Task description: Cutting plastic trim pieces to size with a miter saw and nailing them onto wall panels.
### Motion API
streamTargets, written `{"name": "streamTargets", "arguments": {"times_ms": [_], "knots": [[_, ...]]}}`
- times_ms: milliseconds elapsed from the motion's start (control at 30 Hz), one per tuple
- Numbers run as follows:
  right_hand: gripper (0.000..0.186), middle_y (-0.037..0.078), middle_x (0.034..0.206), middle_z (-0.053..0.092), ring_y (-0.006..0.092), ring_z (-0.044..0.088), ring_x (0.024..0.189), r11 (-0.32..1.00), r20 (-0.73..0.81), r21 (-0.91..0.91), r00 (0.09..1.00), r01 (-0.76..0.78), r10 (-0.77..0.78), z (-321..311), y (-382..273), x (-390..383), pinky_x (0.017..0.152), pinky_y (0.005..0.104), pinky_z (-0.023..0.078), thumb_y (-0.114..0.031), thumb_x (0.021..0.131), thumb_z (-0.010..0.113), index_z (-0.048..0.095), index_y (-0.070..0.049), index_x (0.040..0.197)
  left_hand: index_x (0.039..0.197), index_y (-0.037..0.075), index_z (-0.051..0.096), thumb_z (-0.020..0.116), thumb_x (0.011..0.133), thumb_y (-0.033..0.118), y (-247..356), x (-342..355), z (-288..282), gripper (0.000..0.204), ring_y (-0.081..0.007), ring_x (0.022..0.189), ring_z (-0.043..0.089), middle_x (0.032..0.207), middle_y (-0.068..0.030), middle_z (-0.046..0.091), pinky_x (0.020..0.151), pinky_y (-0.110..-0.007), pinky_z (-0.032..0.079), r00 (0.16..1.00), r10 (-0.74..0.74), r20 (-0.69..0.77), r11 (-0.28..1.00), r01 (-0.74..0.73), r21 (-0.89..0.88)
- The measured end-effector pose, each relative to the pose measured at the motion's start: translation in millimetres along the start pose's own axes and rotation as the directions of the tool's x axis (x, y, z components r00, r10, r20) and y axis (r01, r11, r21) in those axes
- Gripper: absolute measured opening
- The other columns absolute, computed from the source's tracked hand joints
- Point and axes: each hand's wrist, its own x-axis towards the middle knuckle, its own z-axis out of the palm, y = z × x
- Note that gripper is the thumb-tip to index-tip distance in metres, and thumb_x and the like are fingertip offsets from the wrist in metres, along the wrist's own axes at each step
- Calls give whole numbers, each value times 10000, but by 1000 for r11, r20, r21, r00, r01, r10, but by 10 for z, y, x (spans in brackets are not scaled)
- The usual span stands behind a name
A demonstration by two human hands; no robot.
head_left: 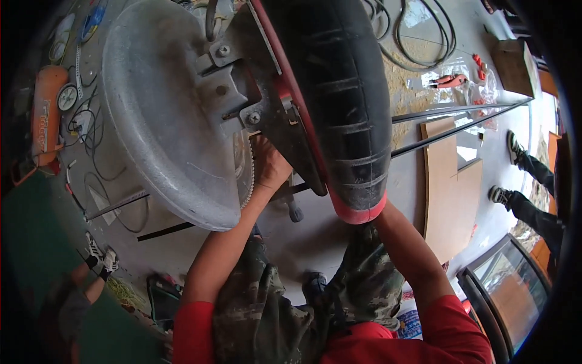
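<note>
A large power saw fills the top middle of the head view. It has a rounded grey metal blade guard [160, 121], a toothed saw blade [250, 173] at the guard's lower edge, and a ribbed black housing [339, 103] with a red end. My left hand [271, 162] reaches under the saw, just right of the blade teeth. Its fingers are mostly hidden behind the saw's dark bracket. My right forearm [403, 233] runs up behind the black housing, which hides my right hand. Two long dark bars [461, 130] stick out to the right from behind the housing.
An orange air compressor [50, 115] stands at left among cables. Cut brown boards [451, 194] lie on the floor at right, near red-handled pliers [450, 80], a cardboard box [514, 67] and sawdust. Other people's legs show at far right and lower left. A framed glass panel [506, 285] leans at lower right.
</note>
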Motion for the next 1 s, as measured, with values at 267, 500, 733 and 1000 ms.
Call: {"name": "streamTargets", "arguments": {"times_ms": [267, 500, 733, 1000], "knots": [[309, 145, 970, 628, 307, 575, 834, 935, -28, 231, 963, 269, -270, -99, -24, -88, 761, 373, 429, -132, 843, 582, 581, -31, 1135, 1094, 66, 611, 713, 738, 152, -23, -4, 51, 380, -367, 1104, 523, 1136, -143, 599, 936, -492, 381, 1000, 13, 3, 995, -14, 103], [324, 136, 937, 600, 337, 557, 867, 894, 54, 229, 912, 386, -408, 250, 421, -82, 743, 400, 418, -212, 761, 628, 582, -15, 1015, 991, 93, 605, 707, 694, 61, 23, 14, -20, 316, -331, 971, 537, 999, -92, 596, 827, -453, 400, 1000, -2, 22, 1000, 1, 14], [342, 135, 934, 589, 327, 551, 887, 893, 38, 173, 903, 416, -428, 237, 406, -79, 751, 401, 414, -244, 748, 610, 565, -6, 990, 978, 93, 602, 710, 692, 61, 17, 11, 37, 307, -326, 981, 535, 1001, -93, 597, 821, -451, 397, 997, -25, 67, 1000, 25, 1], [330, 128, 939, 597, 318, 556, 878, 906, 75, 164, 911, 390, -406, 173, 359, -58, 748, 395, 415, -238, 761, 609, 573, -15, 1001, 978, 85, 602, 705, 710, 68, 175, 189, -126, 288, -338, 1012, 534, 1015, -102, 604, 826, -466, 399, 855, -335, 396, 930, 367, -5]]}}
